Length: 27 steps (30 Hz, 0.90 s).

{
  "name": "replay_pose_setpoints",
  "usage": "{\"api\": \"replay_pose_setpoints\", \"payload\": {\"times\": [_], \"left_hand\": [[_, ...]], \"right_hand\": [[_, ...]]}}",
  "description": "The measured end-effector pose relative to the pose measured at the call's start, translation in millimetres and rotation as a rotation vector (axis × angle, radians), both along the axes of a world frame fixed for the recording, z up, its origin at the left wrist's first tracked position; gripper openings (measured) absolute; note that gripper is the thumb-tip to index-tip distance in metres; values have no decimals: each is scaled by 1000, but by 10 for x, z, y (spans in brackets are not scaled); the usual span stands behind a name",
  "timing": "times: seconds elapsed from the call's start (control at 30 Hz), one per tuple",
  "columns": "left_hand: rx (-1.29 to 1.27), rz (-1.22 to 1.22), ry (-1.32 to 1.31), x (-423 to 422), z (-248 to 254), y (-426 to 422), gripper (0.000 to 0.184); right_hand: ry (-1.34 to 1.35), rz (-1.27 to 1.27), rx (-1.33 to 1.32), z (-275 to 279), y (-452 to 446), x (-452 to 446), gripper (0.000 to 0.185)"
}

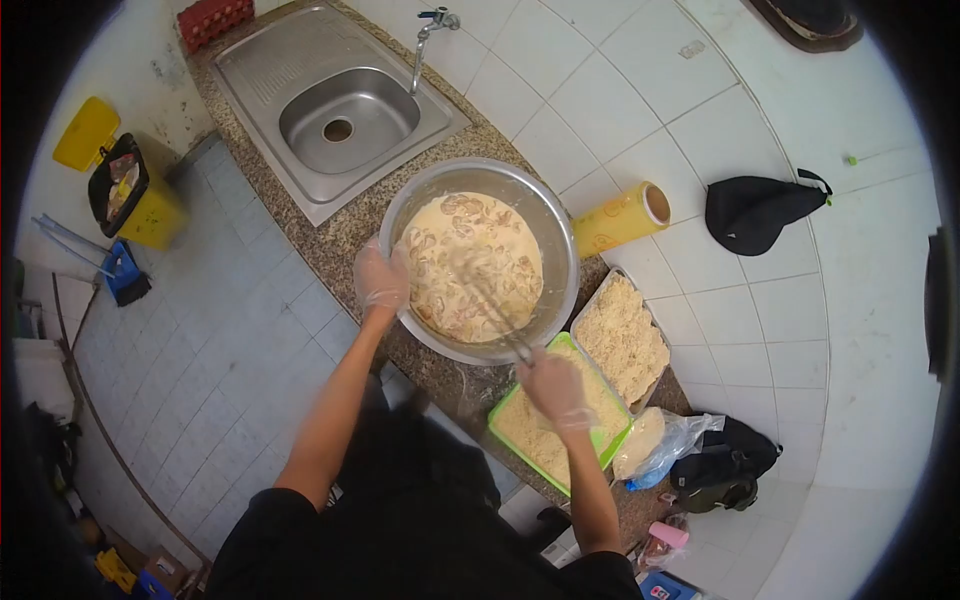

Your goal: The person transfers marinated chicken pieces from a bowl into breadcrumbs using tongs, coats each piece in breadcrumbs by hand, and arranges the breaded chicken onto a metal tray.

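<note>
Black shirt (370, 530) nearest camera. Right hand (555, 388) gripping whisk (500, 318), long axis running up-left into bowl (561, 240); bowl on counter (335, 235), between sink (270, 80) and green tray (618, 445). Left hand (383, 278) on bowl rim by counter's front edge, finger closure unclear. Room: inside bowl wall; green tray crowds right side.

This is a kitchen; whether a home's or a business's is unclear. A steel sink (270, 75) with a tap (425, 45) is set into a speckled desk (340, 250) beside a tiled wall (560, 60). On the desk stand a big bowl (556, 250) of lumpy batter (500, 240) and two trays (617, 445) of crumbs (620, 340).
</note>
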<state>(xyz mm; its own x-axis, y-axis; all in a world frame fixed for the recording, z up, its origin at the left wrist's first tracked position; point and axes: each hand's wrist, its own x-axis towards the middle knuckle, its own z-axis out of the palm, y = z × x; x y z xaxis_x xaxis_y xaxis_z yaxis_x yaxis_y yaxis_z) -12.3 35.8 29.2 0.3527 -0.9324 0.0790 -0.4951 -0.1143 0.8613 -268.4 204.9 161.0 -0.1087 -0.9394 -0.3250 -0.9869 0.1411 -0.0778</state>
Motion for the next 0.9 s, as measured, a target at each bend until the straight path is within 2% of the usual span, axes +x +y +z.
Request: {"api": "replay_pose_setpoints", "payload": {"times": [0.07,0.17,0.27,0.37,0.47,0.67,0.9], "left_hand": [[10,-6,-5,-13,14,23,29],[-11,-13,14,-1,105,21,29],[7,-4,-26,5,27,16,30],[7,-4,5,-2,-21,3,29],[-6,-6,35,4,-59,-28,29],[2,-6,-32,-8,-146,-8,29],[-46,-18,22,-23,75,16,28]], "right_hand": [[41,137,67,-304,45,78,40],[-77,78,63,-228,65,130,43],[-267,-67,170,10,19,-11,50],[-453,-105,136,13,87,-235,56],[-430,-230,218,15,123,-262,57],[-468,-228,29,-211,293,-235,58],[-608,-314,134,-503,434,-449,63]]}}
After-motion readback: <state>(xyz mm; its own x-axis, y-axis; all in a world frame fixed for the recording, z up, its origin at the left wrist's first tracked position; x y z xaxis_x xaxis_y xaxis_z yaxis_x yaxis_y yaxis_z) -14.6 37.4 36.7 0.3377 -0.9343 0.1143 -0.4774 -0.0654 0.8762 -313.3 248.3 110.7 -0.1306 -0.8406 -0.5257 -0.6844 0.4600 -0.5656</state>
